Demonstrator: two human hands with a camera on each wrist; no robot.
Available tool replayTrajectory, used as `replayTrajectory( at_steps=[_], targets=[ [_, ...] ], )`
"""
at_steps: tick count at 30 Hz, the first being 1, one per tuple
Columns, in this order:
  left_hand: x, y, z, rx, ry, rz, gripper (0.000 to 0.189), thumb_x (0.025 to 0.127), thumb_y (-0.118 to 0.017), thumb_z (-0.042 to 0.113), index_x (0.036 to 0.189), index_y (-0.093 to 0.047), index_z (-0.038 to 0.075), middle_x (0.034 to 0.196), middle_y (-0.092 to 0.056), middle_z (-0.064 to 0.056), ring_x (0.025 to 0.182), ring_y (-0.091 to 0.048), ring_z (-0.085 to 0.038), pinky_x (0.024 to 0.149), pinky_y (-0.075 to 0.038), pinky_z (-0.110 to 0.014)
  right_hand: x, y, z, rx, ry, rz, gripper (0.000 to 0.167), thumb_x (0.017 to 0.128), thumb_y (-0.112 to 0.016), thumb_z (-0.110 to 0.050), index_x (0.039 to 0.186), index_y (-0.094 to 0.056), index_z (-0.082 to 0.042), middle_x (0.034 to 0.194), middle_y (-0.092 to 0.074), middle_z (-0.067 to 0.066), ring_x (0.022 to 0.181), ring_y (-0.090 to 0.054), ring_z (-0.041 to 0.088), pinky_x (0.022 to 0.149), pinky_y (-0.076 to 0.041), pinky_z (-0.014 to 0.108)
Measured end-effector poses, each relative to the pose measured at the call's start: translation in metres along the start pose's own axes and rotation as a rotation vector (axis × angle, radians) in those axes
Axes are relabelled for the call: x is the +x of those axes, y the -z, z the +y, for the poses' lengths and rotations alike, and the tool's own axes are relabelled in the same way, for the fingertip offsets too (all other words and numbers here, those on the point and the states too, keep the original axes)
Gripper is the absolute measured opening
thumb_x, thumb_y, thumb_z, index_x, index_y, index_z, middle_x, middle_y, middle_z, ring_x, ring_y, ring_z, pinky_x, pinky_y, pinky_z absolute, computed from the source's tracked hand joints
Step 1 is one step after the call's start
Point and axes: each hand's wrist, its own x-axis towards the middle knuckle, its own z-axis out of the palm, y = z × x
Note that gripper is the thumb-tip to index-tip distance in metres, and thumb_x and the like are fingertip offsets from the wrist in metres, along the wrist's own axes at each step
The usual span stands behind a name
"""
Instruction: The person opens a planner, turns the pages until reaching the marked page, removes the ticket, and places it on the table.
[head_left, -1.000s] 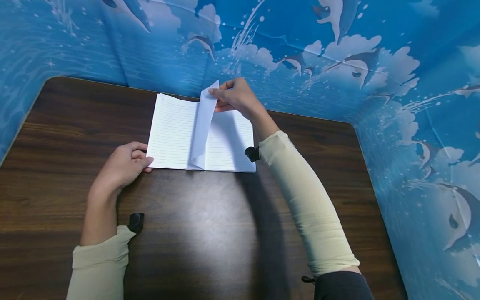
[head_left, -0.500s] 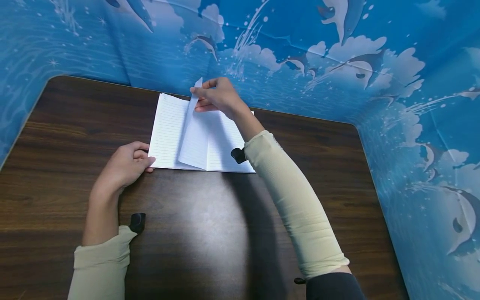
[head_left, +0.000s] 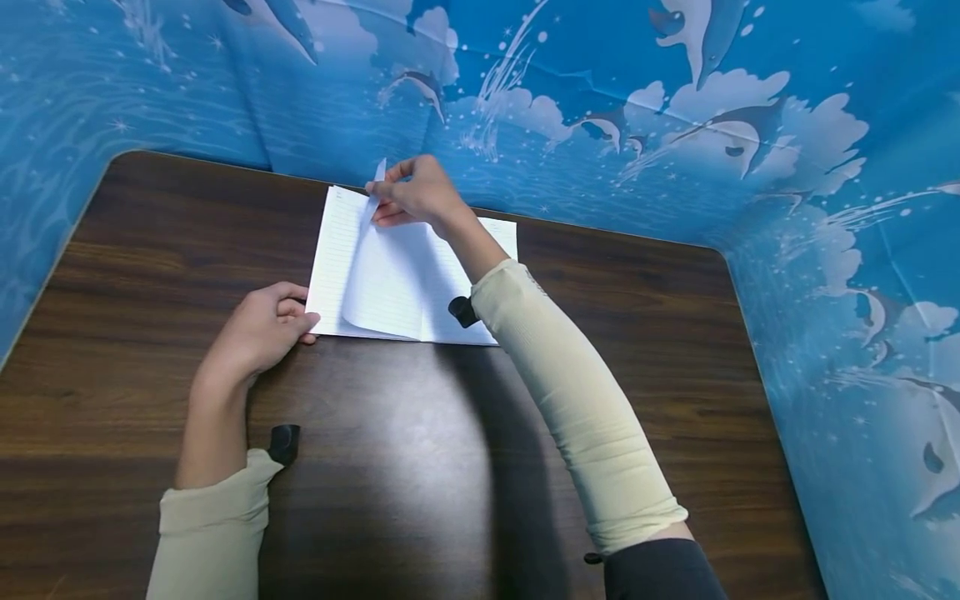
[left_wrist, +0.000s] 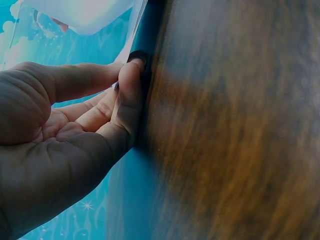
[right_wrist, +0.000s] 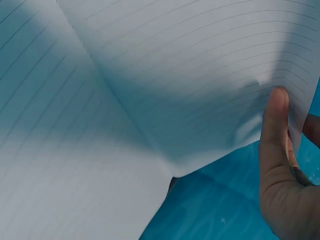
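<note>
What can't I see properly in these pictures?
Head view: part of the right page, behind the right arm.
Head view: marks on the left page, too small.
Right wrist view: some fingers of the right hand, behind the raised page.
Left wrist view: table grain, blurred.

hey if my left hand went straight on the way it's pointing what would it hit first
Your left hand would likely meet the open notebook first, whose near left corner it pinches; depth beyond that is hard to judge.
</note>
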Motion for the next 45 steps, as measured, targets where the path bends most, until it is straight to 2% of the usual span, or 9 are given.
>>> replayTrajectory(
  at_steps=[7,16,21,24,28,30,34,38,45],
  targets=[
    [0.0,-0.001,0.0,-0.041,0.005,-0.006,0.056,0.112,-0.057,0.013,0.156,-0.036,-0.014,0.109,-0.072,-0.016,0.076,-0.068,-0.002,0.07,-0.054,-0.022,0.013,-0.014,0.011,-0.018,-0.003,-0.016,0.01,0.104,-0.07,-0.008,0.105,-0.061,-0.004,0.079,-0.073,0.015,0.063,-0.074,0.02,0.089,-0.064,0.041],
    [-0.001,-0.001,0.004,-0.024,0.015,0.014,0.048,0.111,-0.056,0.009,0.152,-0.041,-0.012,0.111,-0.072,-0.019,0.078,-0.068,-0.007,0.069,-0.05,-0.025,0.024,-0.028,0.029,-0.169,0.053,-0.032,0.011,0.106,-0.068,-0.009,0.111,-0.065,0.0,0.09,-0.075,0.015,0.075,-0.075,0.019,0.08,-0.064,0.031],
    [0.0,-0.001,0.005,-0.036,0.022,0.007,0.048,0.113,-0.05,0.01,0.155,-0.04,-0.012,0.125,-0.07,-0.028,0.081,-0.07,-0.006,0.073,-0.052,-0.022,0.025,-0.03,0.039,-0.424,0.088,-0.152,0.024,0.104,-0.071,-0.012,0.124,-0.074,-0.001,0.094,-0.071,0.005,0.08,-0.066,0.011,0.08,-0.06,0.024],
    [0.0,0.0,0.003,-0.037,0.031,0.0,0.051,0.117,-0.042,0.02,0.158,-0.038,-0.011,0.138,-0.066,-0.032,0.083,-0.073,-0.004,0.087,-0.054,-0.03,0.025,-0.03,0.043,-0.589,0.159,-0.217,0.032,0.101,-0.075,-0.012,0.131,-0.073,-0.003,0.097,-0.067,0.0,0.082,-0.06,0.007,0.079,-0.052,0.018],
    [-0.001,0.001,0.002,-0.046,0.034,-0.005,0.059,0.118,-0.039,0.032,0.16,-0.037,-0.01,0.145,-0.062,-0.033,0.083,-0.072,-0.001,0.099,-0.051,-0.038,0.025,-0.033,0.045,-0.689,0.234,-0.265,0.041,0.099,-0.077,-0.01,0.138,-0.07,-0.004,0.1,-0.061,-0.002,0.086,-0.053,0.006,0.079,-0.043,0.015],
    [-0.001,0.001,0.001,-0.051,0.027,-0.003,0.06,0.116,-0.046,0.031,0.159,-0.038,-0.011,0.139,-0.067,-0.031,0.08,-0.071,0.001,0.094,-0.053,-0.029,0.025,-0.034,0.045,-0.712,0.237,-0.276,0.044,0.099,-0.077,-0.011,0.141,-0.068,-0.005,0.103,-0.061,-0.001,0.09,-0.052,0.006,0.08,-0.042,0.014],
    [0.0,0.001,0.001,-0.039,0.021,-0.003,0.061,0.111,-0.061,0.023,0.157,-0.039,-0.011,0.11,-0.078,-0.016,0.076,-0.068,0.001,0.076,-0.048,-0.016,0.024,-0.033,0.043,-0.754,0.227,-0.296,0.046,0.1,-0.077,-0.013,0.144,-0.067,-0.007,0.12,-0.068,0.003,0.102,-0.056,0.006,0.087,-0.043,0.013],
    [0.0,0.001,0.001,-0.011,0.032,-0.004,0.058,0.11,-0.063,0.02,0.154,-0.042,-0.01,0.095,-0.077,-0.001,0.076,-0.068,-0.003,0.078,-0.046,-0.022,0.021,-0.03,0.043,-0.765,0.231,-0.313,0.044,0.1,-0.077,-0.014,0.142,-0.068,-0.006,0.132,-0.072,0.009,0.11,-0.061,0.008,0.094,-0.046,0.014],
    [0.001,0.003,0.001,0.013,0.039,-0.009,0.057,0.11,-0.062,0.022,0.154,-0.042,-0.009,0.095,-0.077,-0.002,0.078,-0.069,-0.006,0.079,-0.046,-0.028,0.015,-0.02,0.045,-0.776,0.264,-0.295,0.037,0.101,-0.075,-0.014,0.137,-0.071,-0.005,0.129,-0.074,0.009,0.114,-0.067,0.013,0.098,-0.049,0.017]
  ],
)
